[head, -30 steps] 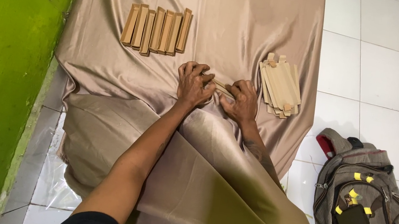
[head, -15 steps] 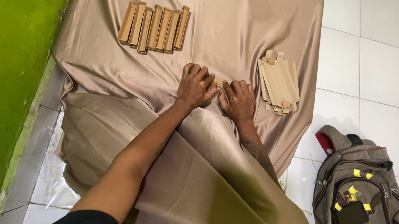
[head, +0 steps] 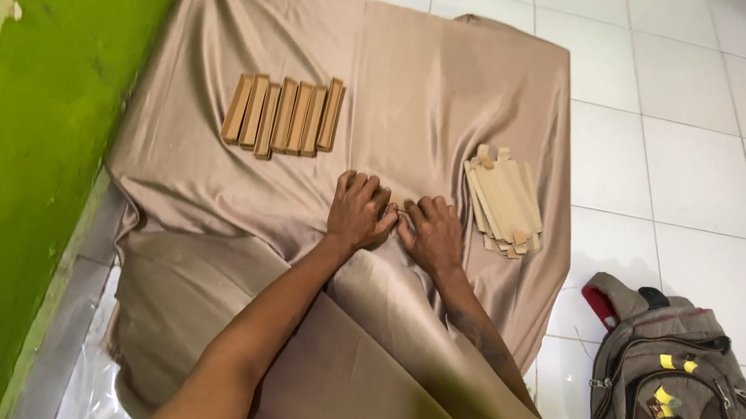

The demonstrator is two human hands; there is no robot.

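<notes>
Barely shifted from a moment ago: left hand (head: 361, 213) and right hand (head: 433, 234), knuckles up and pressed side by side, pinching a small folded cardboard piece (head: 396, 211) on tan cloth (head: 428, 91), between folded boxes (head: 282, 115) and flat cardboard blanks (head: 503, 202).

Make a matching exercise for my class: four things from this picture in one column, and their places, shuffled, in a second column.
Things:
1. row of folded boxes
2. stack of flat cards
3. backpack
4. green wall

Places:
A. on the white tiles, lower right
B. along the left edge
C. on the cloth, beyond the left hand
D. on the cloth, beside the right hand

Pairs: 1-C, 2-D, 3-A, 4-B
</notes>
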